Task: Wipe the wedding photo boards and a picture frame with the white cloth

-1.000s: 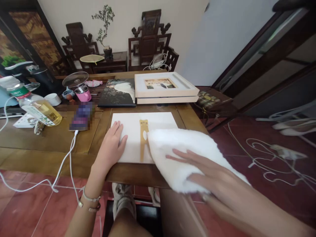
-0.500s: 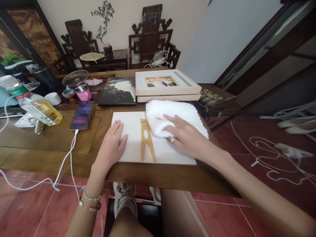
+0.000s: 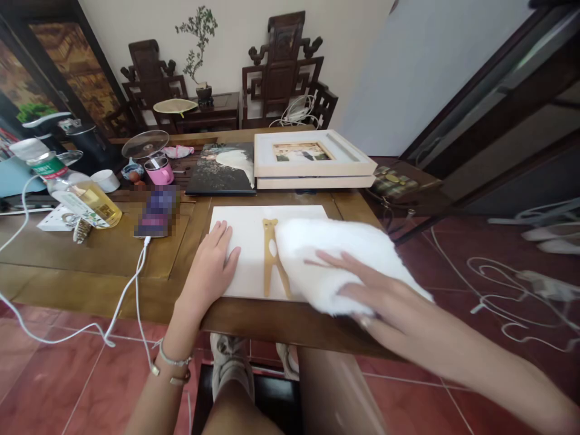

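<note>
A white flat panel (image 3: 247,244) with a tan cat-shaped figure (image 3: 272,257) lies at the near edge of the wooden table (image 3: 90,266). My left hand (image 3: 211,266) rests flat on the panel's left part, fingers stretched out. My right hand (image 3: 367,287) presses flat on a fluffy white cloth (image 3: 335,248) that covers the panel's right half and hangs past its near right corner.
Behind the panel lie a stacked white picture frame (image 3: 312,160) and a dark photo print (image 3: 224,169). To the left are a phone (image 3: 156,211) with a white cable (image 3: 131,290), a tilted bottle (image 3: 77,190) and a pink cup (image 3: 159,171). Carved chairs (image 3: 285,72) stand beyond.
My right hand slid the cloth up to the panel's far right half a second ago, then back toward the near right corner. My left hand stayed put.
</note>
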Motion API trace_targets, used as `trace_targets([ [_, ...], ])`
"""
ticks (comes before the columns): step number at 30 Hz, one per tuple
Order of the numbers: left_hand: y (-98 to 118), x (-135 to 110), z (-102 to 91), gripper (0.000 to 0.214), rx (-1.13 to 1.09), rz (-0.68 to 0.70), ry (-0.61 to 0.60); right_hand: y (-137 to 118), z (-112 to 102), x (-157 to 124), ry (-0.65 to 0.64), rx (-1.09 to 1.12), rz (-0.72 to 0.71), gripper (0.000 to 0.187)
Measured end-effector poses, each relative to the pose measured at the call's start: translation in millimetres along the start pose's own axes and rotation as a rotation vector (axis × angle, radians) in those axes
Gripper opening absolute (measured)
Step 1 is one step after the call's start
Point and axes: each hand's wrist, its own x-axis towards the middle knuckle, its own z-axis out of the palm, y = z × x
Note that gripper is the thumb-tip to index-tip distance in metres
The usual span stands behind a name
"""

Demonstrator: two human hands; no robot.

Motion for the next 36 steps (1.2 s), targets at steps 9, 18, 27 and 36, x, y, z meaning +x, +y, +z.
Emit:
trace_targets([
  [9, -4, 4, 4.7, 0.046, -0.003, -0.004, -0.025, 47, 37, 81, 0.069, -0.146, 0.159, 0.030],
  [18, -5, 2, 1.0, 0.044, -0.011, -0.005, -0.003, -43, 28, -2, 0.115, -0.009, -0.043, 0.028],
  [27, 4, 3, 2.4, 0.045, -0.001, -0.002, -0.009, 4, 14, 26, 0.012, 0.016, -0.090, 0.036],
  [36, 2, 10, 10.4, 0.045, -0.021, 0.000, -0.018, 33, 34, 90, 0.026, -0.138, 0.113, 0.038],
])
